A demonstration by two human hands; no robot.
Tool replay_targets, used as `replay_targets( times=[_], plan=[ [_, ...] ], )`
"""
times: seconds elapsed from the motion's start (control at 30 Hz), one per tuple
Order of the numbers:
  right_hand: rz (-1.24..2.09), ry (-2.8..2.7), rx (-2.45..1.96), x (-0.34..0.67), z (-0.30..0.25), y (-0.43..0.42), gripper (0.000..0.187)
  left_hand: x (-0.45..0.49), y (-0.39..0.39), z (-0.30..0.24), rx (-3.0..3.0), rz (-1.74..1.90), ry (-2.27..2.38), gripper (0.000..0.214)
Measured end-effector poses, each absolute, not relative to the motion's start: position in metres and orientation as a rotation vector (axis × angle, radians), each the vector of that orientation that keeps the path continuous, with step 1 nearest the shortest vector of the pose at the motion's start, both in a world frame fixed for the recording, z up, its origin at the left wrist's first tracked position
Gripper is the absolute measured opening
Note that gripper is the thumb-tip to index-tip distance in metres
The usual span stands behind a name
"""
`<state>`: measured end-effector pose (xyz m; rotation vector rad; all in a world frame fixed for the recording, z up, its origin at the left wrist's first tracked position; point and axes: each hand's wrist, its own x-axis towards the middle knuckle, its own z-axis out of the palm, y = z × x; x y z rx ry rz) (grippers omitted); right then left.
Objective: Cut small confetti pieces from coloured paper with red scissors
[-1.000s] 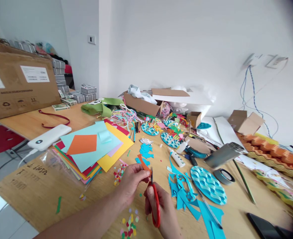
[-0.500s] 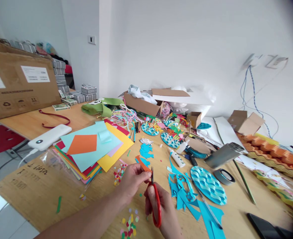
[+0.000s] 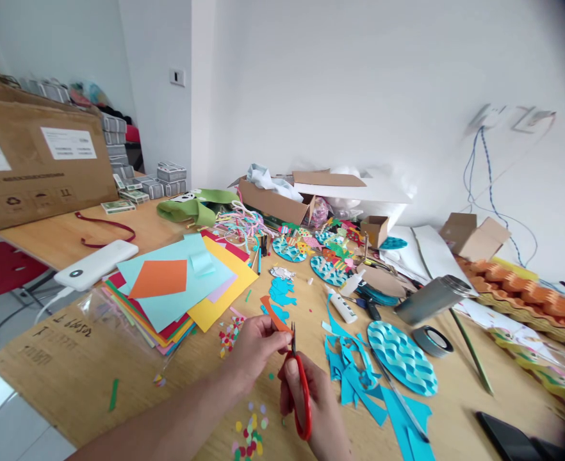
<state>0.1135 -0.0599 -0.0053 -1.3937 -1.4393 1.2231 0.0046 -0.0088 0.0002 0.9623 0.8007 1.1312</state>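
Cutting paper at a messy wooden table [image 3: 71,378]. Pinching a thin orange paper strip [image 3: 273,312] in the left hand [image 3: 251,349], thumb and fingertips squeezed tight on its near end, up in the air just above the table, right in the middle of the view. Gripping red scissors [image 3: 303,390] in the right hand [image 3: 318,410], fingers curled through the red loops, dark blades pointing up and touching the strip just beside the left thumb. Looks like the middle of a snip, with the blades close together, though too small to tell for sure. Seems only partway done, with plenty of strip left past the blades. For the next snip: hold the strip steady, open the blades just a little, line them up with care, and mind the left thumb so close by. Down below the hands, lots of tiny coloured paper dots [image 3: 251,432] on the table. Off to the left, a stack of coloured paper sheets [image 3: 215,301] with an orange sheet [image 3: 160,278] on top, and a white power bank [image 3: 95,264] beside it. Off to the right, blue paper scraps [image 3: 354,378], a blue wavy paper disc [image 3: 400,355], a white glue bottle [image 3: 343,304], a roll of tape [image 3: 431,339] and a metal flask [image 3: 431,299] on its side. Further back, cardboard boxes [image 3: 273,202] and more paper crafts [image 3: 330,269].
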Motion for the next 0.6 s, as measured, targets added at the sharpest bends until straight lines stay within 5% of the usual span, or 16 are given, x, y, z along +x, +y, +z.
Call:
replay_targets(
  times=[0.6],
  plan=[
    [1.253, -1.447, -1.410, 0.1130, -0.0001, -0.0623, 0.047, 0.0016, -0.0049, -0.0013, 0.985, 1.129, 0.787, 0.010]
  ],
)
